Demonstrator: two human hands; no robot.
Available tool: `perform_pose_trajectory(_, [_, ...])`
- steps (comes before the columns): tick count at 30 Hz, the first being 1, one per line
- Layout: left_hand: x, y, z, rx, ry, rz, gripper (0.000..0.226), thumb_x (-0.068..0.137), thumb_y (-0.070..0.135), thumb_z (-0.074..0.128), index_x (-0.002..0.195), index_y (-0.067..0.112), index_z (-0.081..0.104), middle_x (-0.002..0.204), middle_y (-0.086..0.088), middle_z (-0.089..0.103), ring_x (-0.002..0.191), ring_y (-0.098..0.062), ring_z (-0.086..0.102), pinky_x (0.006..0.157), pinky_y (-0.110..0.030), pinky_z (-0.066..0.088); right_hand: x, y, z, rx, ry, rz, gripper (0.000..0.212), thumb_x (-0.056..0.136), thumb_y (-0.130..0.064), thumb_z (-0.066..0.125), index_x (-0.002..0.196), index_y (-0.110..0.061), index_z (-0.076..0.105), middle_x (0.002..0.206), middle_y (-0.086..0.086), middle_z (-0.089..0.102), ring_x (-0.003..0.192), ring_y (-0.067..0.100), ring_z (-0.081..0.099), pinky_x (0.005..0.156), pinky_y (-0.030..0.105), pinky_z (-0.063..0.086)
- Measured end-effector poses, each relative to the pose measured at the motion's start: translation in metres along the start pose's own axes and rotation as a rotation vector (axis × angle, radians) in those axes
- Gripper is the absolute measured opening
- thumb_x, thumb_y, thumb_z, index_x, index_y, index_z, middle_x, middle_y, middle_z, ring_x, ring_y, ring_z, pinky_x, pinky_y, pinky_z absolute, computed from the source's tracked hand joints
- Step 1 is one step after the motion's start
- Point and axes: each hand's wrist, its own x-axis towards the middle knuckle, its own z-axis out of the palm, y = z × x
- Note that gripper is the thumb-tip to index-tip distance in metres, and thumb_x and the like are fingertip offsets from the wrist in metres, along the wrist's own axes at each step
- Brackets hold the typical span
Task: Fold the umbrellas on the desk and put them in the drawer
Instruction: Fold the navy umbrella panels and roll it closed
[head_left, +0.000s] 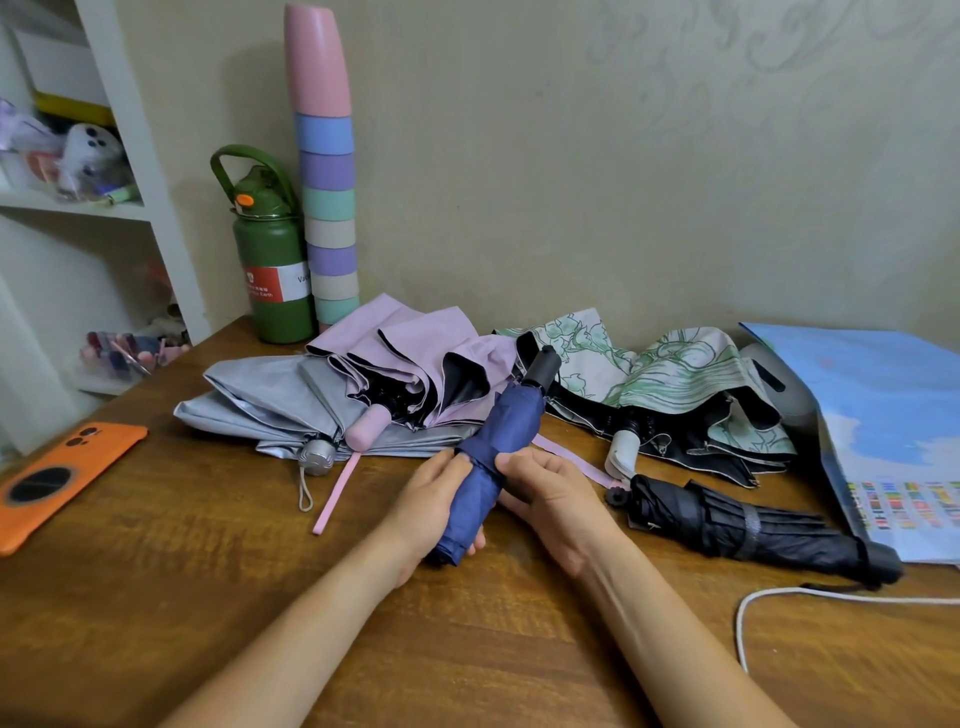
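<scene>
Navy umbrella (493, 452), lilac umbrella (415, 348), silver umbrella (260, 395), green-leaf-patterned white umbrella (675, 369), black umbrella (737, 525), orange phone (57, 473).

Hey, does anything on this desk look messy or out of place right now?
Yes. Three umbrellas lie unfolded in a heap at the back: grey, pink overlapping it, and floral. Only the black one is rolled; both hands grip the blue one.

Wooden desk (156, 597) bears grey umbrella (270, 395), black umbrella (737, 525), orange phone (57, 478), green flask (272, 270).
</scene>
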Motion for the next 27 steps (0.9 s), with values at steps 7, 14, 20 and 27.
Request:
perform_pose_trajectory(7, [-0.002,0.002,0.002,0.053,0.004,0.028,0.022,0.111,0.027,0.037,0.107,0.015,0.054,0.065,-0.031,0.060,0.047,-0.030,0.061,0.046,-0.031,0.051,0.004,0.006,-0.003,-0.102,0.064,-0.053,0.033,0.092,-0.008,0.071,0.065,-0.016,0.055,0.085,0.017,0.060,0.083,0.029,0.060,0.091,0.044,0.051])
perform_pose_trajectory(14, [-0.011,0.002,0.002,0.076,-0.042,0.103,0.028,0.107,0.039,0.044,0.108,0.013,0.054,0.064,-0.020,0.063,0.051,-0.033,0.063,0.049,-0.032,0.050,0.005,0.009,-0.006,-0.139,0.090,-0.072,0.030,0.079,-0.021,0.082,0.061,-0.019,0.057,0.080,0.013,0.057,0.084,0.029,0.055,0.085,0.043,0.047])
perform_pose_trajectory(20, [-0.013,0.008,0.005,0.043,-0.062,0.118,0.046,0.086,0.059,0.068,0.114,0.021,0.064,0.069,-0.017,0.069,0.053,-0.033,0.062,0.050,-0.033,0.050,0.005,0.009,-0.012,-0.202,0.078,-0.113,0.032,0.088,-0.010,0.078,0.065,-0.016,0.055,0.069,0.006,0.060,0.069,0.016,0.060,0.066,0.023,0.049])
perform_pose_trajectory(27, [-0.010,0.004,0.000,-0.031,-0.082,0.095,0.027,0.102,0.039,0.057,0.110,0.013,0.060,0.079,-0.021,0.069,0.051,-0.031,0.061,0.047,-0.032,0.050,0.004,0.009,-0.012,-0.079,0.045,-0.094,0.051,0.074,-0.013,0.091,0.103,-0.010,0.049,0.105,0.026,0.070,0.096,0.034,0.068,0.094,0.045,0.056])
